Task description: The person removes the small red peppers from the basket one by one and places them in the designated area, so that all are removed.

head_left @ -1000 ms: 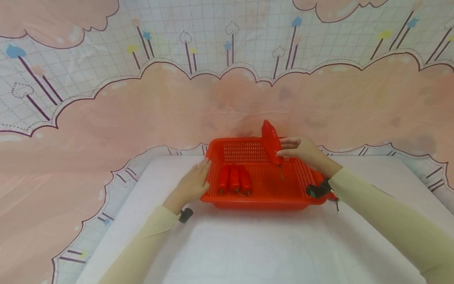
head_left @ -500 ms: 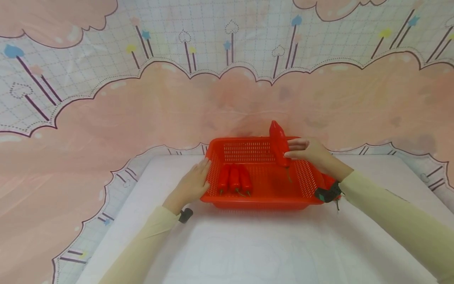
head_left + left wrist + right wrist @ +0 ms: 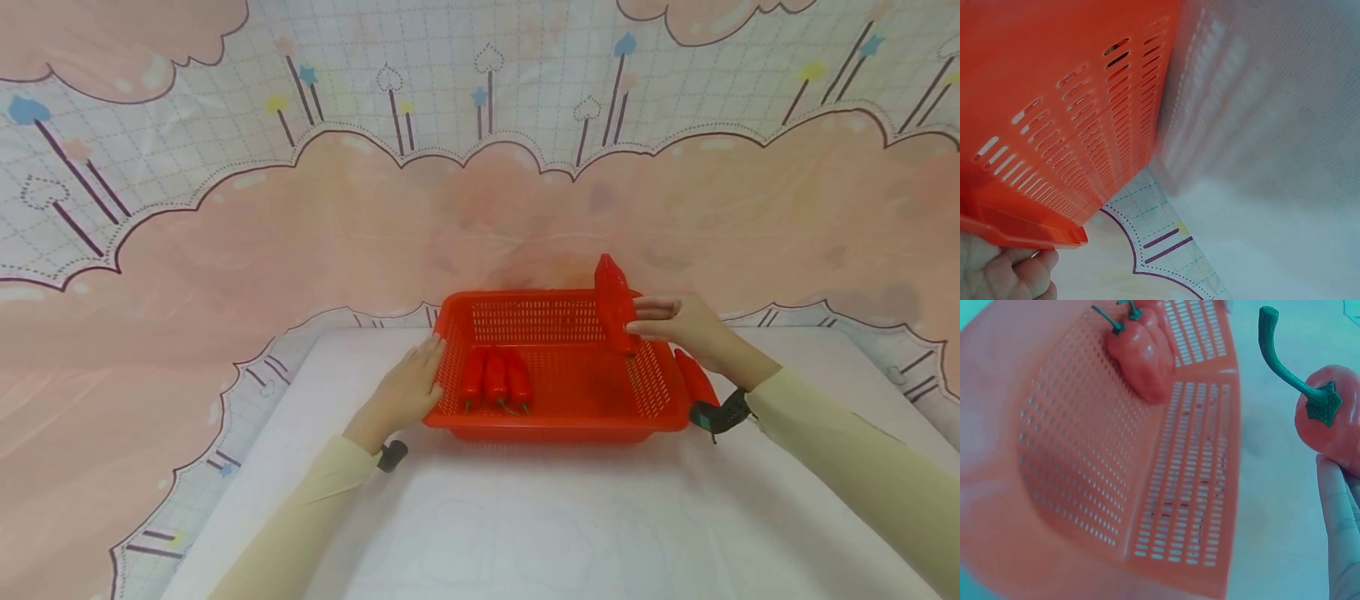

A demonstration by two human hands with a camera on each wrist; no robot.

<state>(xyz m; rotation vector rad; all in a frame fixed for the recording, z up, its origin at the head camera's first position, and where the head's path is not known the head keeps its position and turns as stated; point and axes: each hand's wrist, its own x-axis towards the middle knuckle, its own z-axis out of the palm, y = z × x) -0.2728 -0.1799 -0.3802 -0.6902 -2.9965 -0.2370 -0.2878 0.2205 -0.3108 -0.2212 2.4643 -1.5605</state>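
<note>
My left hand (image 3: 405,387) holds the left rim of the red plastic basket (image 3: 555,422); in the left wrist view its fingers (image 3: 1035,275) bend at the rim, beside the slotted wall. With thumb and fingers, my right hand (image 3: 686,325) pinches a red chili pepper (image 3: 613,296) above the basket's right end, pointed tip up and stem down. That pepper's green stem (image 3: 1285,369) shows large in the right wrist view. Three more red peppers (image 3: 495,382) lie side by side in the left part of the basket, stems toward me.
Another red pepper (image 3: 696,379) lies on the white table (image 3: 525,525) just outside the basket's right wall, partly hidden by the black wrist camera (image 3: 720,412). A patterned pink-and-white cloth (image 3: 360,233) hangs behind the table.
My right hand has moved to the right with the pepper, from over the basket's middle to its right end. The pepper outside on the table shows more. My left hand has not moved.
</note>
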